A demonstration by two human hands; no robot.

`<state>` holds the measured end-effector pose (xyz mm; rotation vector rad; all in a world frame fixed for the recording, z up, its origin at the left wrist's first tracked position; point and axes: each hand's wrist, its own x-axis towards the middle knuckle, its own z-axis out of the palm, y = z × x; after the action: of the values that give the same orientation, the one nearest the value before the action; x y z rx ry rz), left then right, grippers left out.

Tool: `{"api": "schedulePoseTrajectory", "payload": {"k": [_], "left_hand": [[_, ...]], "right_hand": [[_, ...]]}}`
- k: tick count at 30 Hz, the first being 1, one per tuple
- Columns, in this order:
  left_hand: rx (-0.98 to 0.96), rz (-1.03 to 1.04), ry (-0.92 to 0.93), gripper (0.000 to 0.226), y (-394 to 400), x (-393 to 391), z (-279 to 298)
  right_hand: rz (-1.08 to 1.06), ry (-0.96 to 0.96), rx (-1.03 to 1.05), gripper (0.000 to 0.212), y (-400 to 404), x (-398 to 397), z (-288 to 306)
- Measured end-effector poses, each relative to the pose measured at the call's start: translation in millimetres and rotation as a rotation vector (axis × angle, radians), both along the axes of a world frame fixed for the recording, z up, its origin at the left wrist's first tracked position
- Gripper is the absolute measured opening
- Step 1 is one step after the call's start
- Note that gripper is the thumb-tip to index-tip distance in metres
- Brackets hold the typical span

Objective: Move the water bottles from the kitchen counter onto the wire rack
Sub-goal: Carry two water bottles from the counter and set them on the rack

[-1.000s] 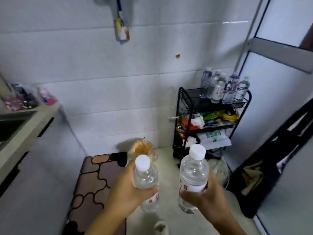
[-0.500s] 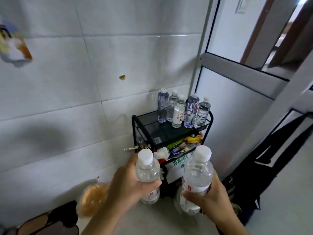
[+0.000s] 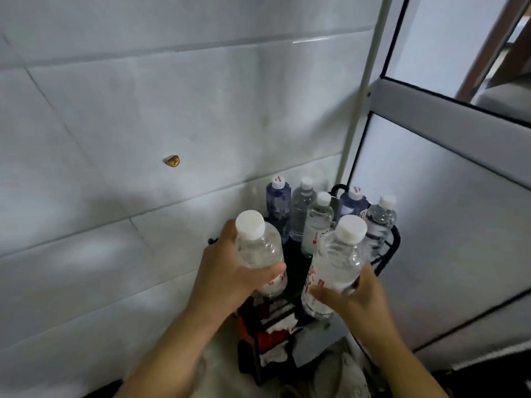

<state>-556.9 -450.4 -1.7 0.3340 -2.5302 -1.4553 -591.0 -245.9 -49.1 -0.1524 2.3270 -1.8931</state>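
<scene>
My left hand (image 3: pixel 230 277) grips a clear water bottle (image 3: pixel 258 248) with a white cap, held upright over the near left part of the black wire rack (image 3: pixel 392 239). My right hand (image 3: pixel 353 300) grips a second clear, white-capped bottle (image 3: pixel 334 262), tilted slightly, over the rack's near middle. Several bottles (image 3: pixel 316 222) stand together at the back of the rack's top shelf, two of them bluish. Both held bottles hide most of the top shelf.
A white tiled wall (image 3: pixel 143 139) runs along the left and behind the rack. To the right stands a white panel door (image 3: pixel 445 225) with a grey frame. Packets and red items (image 3: pixel 270 337) fill the rack's lower shelf. Bags lie on the floor below.
The rack has come much closer and now sits right under my hands. Both hands still hold their bottles, now over the top shelf.
</scene>
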Motion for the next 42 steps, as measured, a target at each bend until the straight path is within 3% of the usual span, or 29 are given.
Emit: {"api": "schedulePoseTrajectory", "payload": {"k": [7,13,23,32,42], "left_hand": [[0.06,0.051,-0.073,0.069,-20.5,-89.5,-30.3],[0.037,0.058,-0.116,0.067,-42.1,-135.0,-61.9],[-0.02,-0.045,-0.212,0.072,-74.5,-176.0,-104.5],[0.021,-0.148,-0.279,0.075,-86.9,-192.6,-123.5],[-0.047,-0.317,-0.278,0.08,-89.8,-204.1,-131.6]], "right_hand": [[0.03,0.033,0.066,0.052,-32.0,-91.1,-21.2],[0.001,-0.014,0.089,0.057,-61.1,-122.6,-57.7],[-0.261,-0.178,0.157,0.063,-104.6,-125.1,-112.6],[-0.394,-0.156,0.07,0.062,-126.3,-126.7,-117.7],[-0.531,-0.204,0.162,0.064,-140.3,-122.8,-121.6]]}}
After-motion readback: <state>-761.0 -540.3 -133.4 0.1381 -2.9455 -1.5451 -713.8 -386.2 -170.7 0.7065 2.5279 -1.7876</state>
